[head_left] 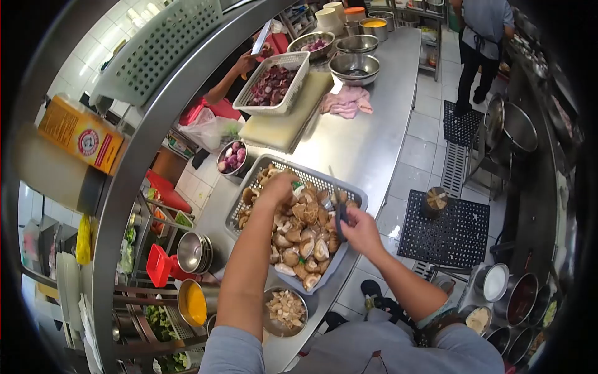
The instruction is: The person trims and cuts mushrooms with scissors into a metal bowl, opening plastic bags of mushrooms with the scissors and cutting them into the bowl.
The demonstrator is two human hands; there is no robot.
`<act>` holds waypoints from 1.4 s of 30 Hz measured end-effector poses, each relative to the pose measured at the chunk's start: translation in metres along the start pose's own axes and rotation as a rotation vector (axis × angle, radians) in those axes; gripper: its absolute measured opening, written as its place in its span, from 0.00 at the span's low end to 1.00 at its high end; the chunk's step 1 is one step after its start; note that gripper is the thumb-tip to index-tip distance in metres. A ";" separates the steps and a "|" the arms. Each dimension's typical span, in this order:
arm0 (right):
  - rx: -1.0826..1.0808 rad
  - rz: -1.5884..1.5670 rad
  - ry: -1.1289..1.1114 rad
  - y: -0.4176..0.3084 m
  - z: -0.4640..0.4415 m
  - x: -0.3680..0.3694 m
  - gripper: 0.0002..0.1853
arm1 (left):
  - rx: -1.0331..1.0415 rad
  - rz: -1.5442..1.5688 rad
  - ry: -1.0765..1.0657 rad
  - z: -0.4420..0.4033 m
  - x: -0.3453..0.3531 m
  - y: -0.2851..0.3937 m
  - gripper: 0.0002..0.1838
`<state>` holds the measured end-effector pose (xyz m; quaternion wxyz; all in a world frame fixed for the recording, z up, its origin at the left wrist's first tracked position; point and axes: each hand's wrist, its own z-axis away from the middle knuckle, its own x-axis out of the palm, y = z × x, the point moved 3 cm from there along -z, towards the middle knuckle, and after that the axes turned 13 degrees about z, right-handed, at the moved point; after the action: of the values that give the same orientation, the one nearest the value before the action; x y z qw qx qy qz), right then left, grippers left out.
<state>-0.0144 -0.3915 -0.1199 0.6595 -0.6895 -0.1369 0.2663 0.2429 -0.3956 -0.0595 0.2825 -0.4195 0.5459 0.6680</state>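
A grey perforated plastic basket full of brown mushrooms stands on the steel counter before me. My left hand reaches into its far side among the mushrooms, fingers mostly hidden by the hand itself. A small green and white piece shows beside those fingers. At the basket's right rim, my right hand grips the dark handles of a pair of scissors, blades pointing up and away over the mushrooms. Below the basket, a metal bowl holds pale cut pieces.
Beyond lie a cutting board, a white basket of purple-red pieces, a pink cloth and steel bowls. Left is a bowl of purple onions. Across the counter, another person's hand holds a knife.
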 end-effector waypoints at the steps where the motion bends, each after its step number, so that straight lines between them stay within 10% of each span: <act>1: -0.024 0.023 -0.006 -0.003 0.004 0.002 0.11 | 0.002 -0.146 -0.131 -0.006 0.001 0.005 0.21; 3: -0.043 0.045 -0.019 -0.009 0.005 0.005 0.11 | -0.122 -0.284 -0.437 -0.020 0.005 0.004 0.37; 8: -0.074 0.156 0.020 -0.022 0.008 0.003 0.10 | -0.295 -0.297 -0.613 -0.029 0.006 0.002 0.26; 12: -0.062 0.143 0.024 -0.022 0.011 0.001 0.10 | -0.468 -0.005 -0.329 -0.015 -0.012 0.000 0.09; 14: -0.040 0.158 -0.009 -0.030 0.011 -0.003 0.10 | 0.099 -0.121 -0.179 -0.015 -0.020 -0.013 0.08; 28: 0.000 0.141 -0.045 -0.027 0.006 -0.002 0.11 | 0.188 -0.069 0.023 0.054 -0.103 0.020 0.07; 36: 0.082 -0.154 -0.196 -0.029 -0.021 -0.016 0.14 | 0.071 0.244 0.619 0.104 -0.133 0.015 0.08; 42: -0.214 0.523 0.021 -0.074 -0.138 -0.022 0.21 | -0.094 0.784 1.028 0.151 -0.140 -0.009 0.10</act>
<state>0.0551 -0.5116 -0.0450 0.4929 -0.7700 0.0254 0.4043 0.2804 -0.2358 0.0658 -0.2984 -0.4674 0.6943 0.4587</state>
